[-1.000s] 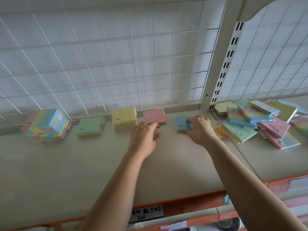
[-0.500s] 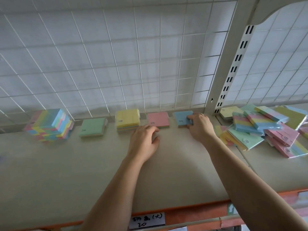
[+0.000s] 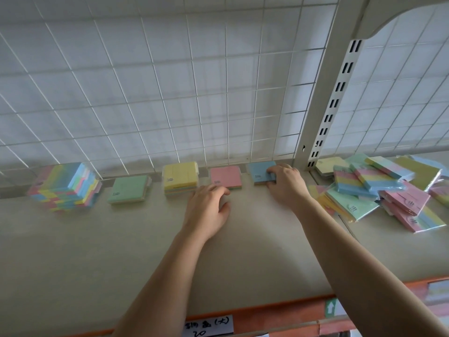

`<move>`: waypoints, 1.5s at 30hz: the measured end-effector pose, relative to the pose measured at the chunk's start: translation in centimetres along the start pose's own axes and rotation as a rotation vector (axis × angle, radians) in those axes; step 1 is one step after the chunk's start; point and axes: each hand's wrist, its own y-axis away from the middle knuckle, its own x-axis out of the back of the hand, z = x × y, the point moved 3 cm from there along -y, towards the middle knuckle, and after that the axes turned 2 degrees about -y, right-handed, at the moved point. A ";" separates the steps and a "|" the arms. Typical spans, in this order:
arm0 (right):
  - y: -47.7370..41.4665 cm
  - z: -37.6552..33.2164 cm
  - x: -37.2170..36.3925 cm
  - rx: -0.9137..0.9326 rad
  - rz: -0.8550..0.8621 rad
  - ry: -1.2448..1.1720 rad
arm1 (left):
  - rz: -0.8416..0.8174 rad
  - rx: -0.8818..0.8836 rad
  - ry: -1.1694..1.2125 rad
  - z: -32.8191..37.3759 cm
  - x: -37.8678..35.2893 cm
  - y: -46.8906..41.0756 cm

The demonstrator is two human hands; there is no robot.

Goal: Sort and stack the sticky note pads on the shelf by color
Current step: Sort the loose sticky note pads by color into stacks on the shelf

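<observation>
Sticky note pads (image 3: 184, 183) are lying in a row along the back of the shelf (image 3: 97, 251), across the middle band of the frame and against the wire grid (image 3: 170, 93). From the left edge inward, a multicoloured stack (image 3: 64, 187) is standing tallest, then a green pad (image 3: 130, 189), a yellow stack (image 3: 180, 177), a pink pad (image 3: 225, 176) and a blue pad (image 3: 260, 171), each set apart from its neighbour. The right hand (image 3: 286, 183) is reaching in from the lower right, and its grip is closing on the right edge of the blue pad, fingers curling over the top. The left hand (image 3: 207, 210) is resting on the shelf at centre frame, just in front of the pink pad; its grip is relaxed, fingers loosely bent and holding nothing, and whether the fingertips are touching the pad cannot be told. Right of the upright post (image 3: 323, 93), a loose heap (image 3: 379, 188) of unsorted pads is lying overlapped and tilted. At the bottom centre, a handwritten label (image 3: 209, 325) is sitting on the shelf's orange front edge.
</observation>
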 end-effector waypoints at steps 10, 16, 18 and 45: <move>2.3 2.3 5.6 0.073 0.183 -0.089 | -0.025 -0.176 0.047 6.8 0.4 -2.1; 3.5 7.1 9.3 0.040 0.323 -0.088 | -0.045 -0.238 0.088 12.1 -1.8 -3.1; 3.9 9.1 10.0 0.019 0.340 -0.079 | -0.045 -0.253 0.105 13.8 -2.6 -3.3; 3.7 23.7 14.4 -0.301 0.159 -0.121 | -0.037 -0.326 0.070 25.7 -7.8 -8.8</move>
